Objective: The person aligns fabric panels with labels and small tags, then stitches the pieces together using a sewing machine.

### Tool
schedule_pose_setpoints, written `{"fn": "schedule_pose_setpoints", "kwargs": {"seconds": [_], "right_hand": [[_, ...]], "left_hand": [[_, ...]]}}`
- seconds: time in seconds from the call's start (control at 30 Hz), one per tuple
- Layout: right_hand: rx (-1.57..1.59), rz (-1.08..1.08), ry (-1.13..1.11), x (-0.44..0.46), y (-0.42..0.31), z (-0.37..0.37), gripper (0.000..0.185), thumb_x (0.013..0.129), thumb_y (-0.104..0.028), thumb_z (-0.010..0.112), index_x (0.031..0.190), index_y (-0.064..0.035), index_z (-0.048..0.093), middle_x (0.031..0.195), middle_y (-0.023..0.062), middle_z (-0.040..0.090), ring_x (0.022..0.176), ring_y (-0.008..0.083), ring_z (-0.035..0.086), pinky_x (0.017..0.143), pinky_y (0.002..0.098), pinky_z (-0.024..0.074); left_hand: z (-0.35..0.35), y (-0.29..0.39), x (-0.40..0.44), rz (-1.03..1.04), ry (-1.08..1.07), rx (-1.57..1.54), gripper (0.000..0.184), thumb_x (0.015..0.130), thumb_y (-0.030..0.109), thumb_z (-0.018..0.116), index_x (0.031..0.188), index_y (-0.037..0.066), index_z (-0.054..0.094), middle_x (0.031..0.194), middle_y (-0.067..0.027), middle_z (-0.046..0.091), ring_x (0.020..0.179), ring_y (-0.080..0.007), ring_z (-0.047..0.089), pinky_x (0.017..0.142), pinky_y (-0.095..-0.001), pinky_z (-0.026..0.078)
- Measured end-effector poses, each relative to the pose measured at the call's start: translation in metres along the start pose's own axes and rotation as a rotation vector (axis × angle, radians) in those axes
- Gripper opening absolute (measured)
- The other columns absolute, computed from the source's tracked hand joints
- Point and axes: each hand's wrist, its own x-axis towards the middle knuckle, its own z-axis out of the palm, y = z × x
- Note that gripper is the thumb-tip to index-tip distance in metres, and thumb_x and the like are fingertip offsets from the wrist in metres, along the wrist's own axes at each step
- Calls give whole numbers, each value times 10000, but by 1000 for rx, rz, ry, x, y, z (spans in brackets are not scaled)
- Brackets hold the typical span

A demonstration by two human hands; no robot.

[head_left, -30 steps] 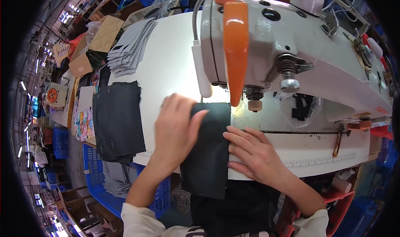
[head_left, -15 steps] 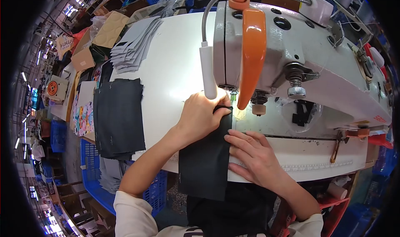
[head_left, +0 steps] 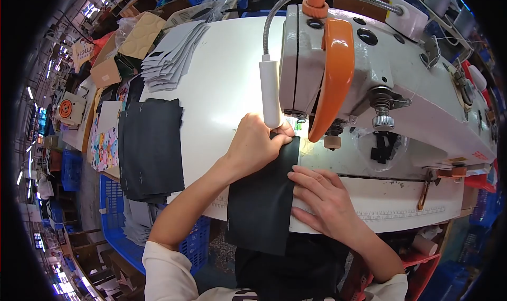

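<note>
Pinched closed, my left hand (head_left: 255, 145) holds the top of the dark fabric panel (head_left: 260, 203) mid-frame; my right hand (head_left: 326, 201), loosely flat, touches its edge; whether it's sewn, I can't tell.

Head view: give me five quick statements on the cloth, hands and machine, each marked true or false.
1. The left hand is at the far end of the dark cloth. True.
2. The right hand is clenched in a fist. False: the right hand is open, fingertips at the cloth's right edge.
3. A stack of dark cloth lies left of both hands. True.
4. The machine's big handle is blue. False: the handle is orange.
5. A clear bag with dark pieces lies by the machine. True.
</note>
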Motion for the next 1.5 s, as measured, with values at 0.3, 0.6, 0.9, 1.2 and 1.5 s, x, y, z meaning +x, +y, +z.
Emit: {"fn": "schedule_pose_setpoints", "kwargs": {"seconds": [0.3,0.6,0.9,1.2,1.5], "right_hand": [[-70,43,9,10,8,0,307,805,-127,775,1075,-23,673,1422,89,586,1371,231,526,1127,426,402],[-57,50,38,11,10,2,269,810,-107,770,1039,-25,655,1433,95,586,1392,240,512,1145,430,389],[0,66,79,6,12,8,213,848,-40,732,1037,-24,634,1418,132,606,1395,262,524,1148,447,386],[-111,18,101,6,12,13,228,886,-49,714,1100,-17,644,1406,127,614,1391,265,528,1149,441,388],[-136,19,71,8,7,9,270,881,-136,754,1098,-9,657,1409,124,608,1406,254,508,1153,442,375]], "left_hand": [[-2,-9,17,-59,41,-94,123,772,40,729,852,-51,750,826,-173,766,757,-304,752,722,-367,584],[5,-16,18,42,130,-49,104,777,44,744,818,-42,701,811,-177,735,753,-342,722,687,-416,554],[-4,35,-123,385,-96,191,261,767,189,837,910,18,702,980,-138,666,939,-312,683,800,-411,587],[10,22,-163,609,-100,533,342,763,161,865,1041,5,739,1116,-146,697,1085,-322,692,928,-430,611],[-8,10,-68,427,-30,432,407,847,144,794,1200,-8,661,1337,-158,630,1131,-368,651,928,-422,561]]}}
